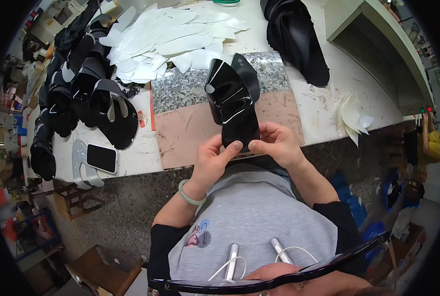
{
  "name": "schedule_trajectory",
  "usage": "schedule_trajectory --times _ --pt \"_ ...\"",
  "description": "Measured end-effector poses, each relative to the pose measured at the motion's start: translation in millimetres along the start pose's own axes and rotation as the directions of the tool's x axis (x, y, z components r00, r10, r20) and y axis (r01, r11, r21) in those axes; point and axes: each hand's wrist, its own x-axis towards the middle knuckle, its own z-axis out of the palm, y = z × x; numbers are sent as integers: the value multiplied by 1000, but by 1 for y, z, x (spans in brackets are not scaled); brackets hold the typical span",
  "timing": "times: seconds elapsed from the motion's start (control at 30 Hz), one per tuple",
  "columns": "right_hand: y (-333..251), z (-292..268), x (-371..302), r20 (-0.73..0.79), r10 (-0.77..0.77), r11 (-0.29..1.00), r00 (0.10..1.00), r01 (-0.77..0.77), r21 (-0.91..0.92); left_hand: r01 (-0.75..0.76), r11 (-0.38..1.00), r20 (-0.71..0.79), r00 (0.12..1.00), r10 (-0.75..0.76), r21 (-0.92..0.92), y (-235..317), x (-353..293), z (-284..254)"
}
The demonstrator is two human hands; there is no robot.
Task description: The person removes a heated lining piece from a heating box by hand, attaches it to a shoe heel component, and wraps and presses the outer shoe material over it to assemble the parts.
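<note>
A glossy black shoe upper (237,106) stands over the near part of the worktable, its curved, wider end pointing away from me. My left hand (214,157) pinches its near end between thumb and fingers. On the other side of that same end, my right hand (278,144) grips it with the thumb on top. Both thumbs lie close together at the near edge. Beneath the piece lies a pinkish-brown board (180,140), with a speckled grey stone slab (180,91) beyond it. The fingertips under the black material are hidden.
White cut pieces (170,37) pile up at the back. Black shoe uppers (114,116) crowd the left, near a phone (102,158) and a silvery cut piece (79,163). A black stack (299,44), cream pieces (352,118) and a grey box-like housing (372,44) occupy the right.
</note>
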Motion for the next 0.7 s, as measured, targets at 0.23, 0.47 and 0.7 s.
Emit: schedule_trajectory --times 0.23,0.47,0.7 --pt "-78 30 23 119 -352 920 928 366 -136 -380 900 83 911 405 -215 59 38 2" --pt "-106 -2 37 253 -570 558 782 595 -578 -261 949 133 949 286 -175 86 49 -70" --pt "-71 -52 113 107 -661 372 743 448 -813 -278 960 -80 958 275 -25 62 0 -83"
